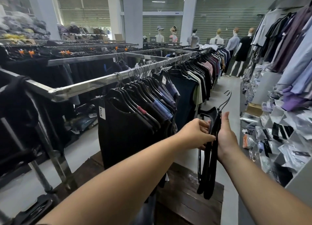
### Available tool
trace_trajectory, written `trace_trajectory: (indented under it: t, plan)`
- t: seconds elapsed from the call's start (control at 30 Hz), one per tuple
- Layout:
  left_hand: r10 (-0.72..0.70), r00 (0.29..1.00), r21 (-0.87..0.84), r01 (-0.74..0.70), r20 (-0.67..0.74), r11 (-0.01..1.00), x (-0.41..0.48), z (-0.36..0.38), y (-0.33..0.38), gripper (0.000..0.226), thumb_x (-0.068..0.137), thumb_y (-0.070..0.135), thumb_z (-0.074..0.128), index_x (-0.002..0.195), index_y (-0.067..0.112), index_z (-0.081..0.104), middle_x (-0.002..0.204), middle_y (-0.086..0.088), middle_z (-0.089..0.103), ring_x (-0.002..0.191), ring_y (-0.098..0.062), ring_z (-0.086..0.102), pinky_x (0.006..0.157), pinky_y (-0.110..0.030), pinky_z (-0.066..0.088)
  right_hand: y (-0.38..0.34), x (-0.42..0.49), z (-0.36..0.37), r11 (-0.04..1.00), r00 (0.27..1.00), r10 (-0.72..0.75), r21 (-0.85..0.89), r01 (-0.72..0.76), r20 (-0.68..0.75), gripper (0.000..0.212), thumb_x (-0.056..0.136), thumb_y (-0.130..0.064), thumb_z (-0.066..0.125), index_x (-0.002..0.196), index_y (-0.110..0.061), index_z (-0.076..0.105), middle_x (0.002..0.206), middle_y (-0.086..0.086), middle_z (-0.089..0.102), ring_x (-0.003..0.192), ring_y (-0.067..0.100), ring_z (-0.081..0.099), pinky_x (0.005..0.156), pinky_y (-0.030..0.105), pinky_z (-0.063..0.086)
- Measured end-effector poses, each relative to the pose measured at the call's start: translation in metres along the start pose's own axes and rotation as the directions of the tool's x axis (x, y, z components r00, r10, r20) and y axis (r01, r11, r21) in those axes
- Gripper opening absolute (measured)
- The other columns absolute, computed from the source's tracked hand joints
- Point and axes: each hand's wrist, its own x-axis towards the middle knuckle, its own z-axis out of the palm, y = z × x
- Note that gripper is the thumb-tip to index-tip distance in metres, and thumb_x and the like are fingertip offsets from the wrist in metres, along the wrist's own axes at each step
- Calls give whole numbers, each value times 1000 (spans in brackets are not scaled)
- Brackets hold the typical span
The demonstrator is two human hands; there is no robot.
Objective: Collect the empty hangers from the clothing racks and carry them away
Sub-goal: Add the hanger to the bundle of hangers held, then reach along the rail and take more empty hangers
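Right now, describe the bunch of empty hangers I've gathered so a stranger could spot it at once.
Follow the steel rack of dark shirts to its near end, then look just right of it. The left hand and right hand hold a bunch of black hangers between them, hooks up. Unlike those on the rack, these carry no clothes.

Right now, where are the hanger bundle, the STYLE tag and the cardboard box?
Hanger bundle [210, 167]: head view, on its lower black arms.
STYLE tag [101, 112]: head view, middle of the white label.
Cardboard box [255, 109]: head view, its brown top.
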Motion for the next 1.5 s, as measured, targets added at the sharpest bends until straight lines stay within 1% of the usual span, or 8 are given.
trace_trajectory:
  t: [0.1,0.37,0.63,0.8,0.93,1.13,1.27,1.5]
  plan:
    - [-22,1000,15,22,15,1000,28,-10,-10,24,93,4,68,93,23,54,85,0,63,84,-21,68,84,-47,62,1,26,7,1000,999,20,2,-20,35,66,85,-71,60,102,-8,72,84,10,77,62,23,76,53,38,62]
    - [-33,999,10,33,19,999,95,-18,-29,29,93,9,68,121,2,64,99,-17,69,86,-24,69,81,-43,63,-4,77,19,994,999,2,-105,4,52,20,84,-14,77,102,-7,74,83,16,75,60,29,73,50,45,59]
    - [-73,997,17,72,29,997,150,-16,-41,16,94,16,66,98,1,70,88,-12,69,81,-22,68,84,-43,61,-4,147,14,992,990,100,-89,-91,102,14,87,-15,71,88,-4,78,74,8,79,57,27,73,53,46,60]
    - [-170,975,63,180,-146,982,198,-33,-37,23,93,25,65,102,6,74,86,-7,71,69,-15,66,59,-22,56,-9,208,9,995,980,96,-56,-88,175,18,90,-9,68,92,8,73,79,19,77,62,30,74,60,47,64]
    - [-179,846,144,286,-501,947,250,-61,-41,20,84,34,62,98,21,66,101,0,72,94,-18,66,82,-32,54,-17,264,1,992,972,63,-123,-35,227,15,91,-8,68,87,6,72,81,20,78,71,28,78,70,39,60]
    - [-177,597,89,389,-782,917,314,-91,-37,53,88,37,61,135,17,51,142,-8,49,133,-29,48,112,-35,36,-36,325,-7,991,942,101,-118,-66,320,17,92,-9,68,89,7,71,79,16,77,68,23,78,57,28,60]
    - [-308,470,-61,470,-827,881,342,-103,-45,80,87,38,59,155,12,26,161,-12,28,147,-32,31,120,-45,28,-47,351,-7,990,910,142,-78,-122,389,14,93,-8,67,100,5,67,81,14,79,68,24,78,55,27,60]
    - [-530,325,-325,513,-783,794,371,-117,-57,74,97,25,59,155,3,19,162,-15,29,146,-33,35,118,-38,30,-54,378,-5,987,890,155,-25,-159,430,8,93,-7,66,97,0,65,81,13,80,67,26,78,54,28,60]
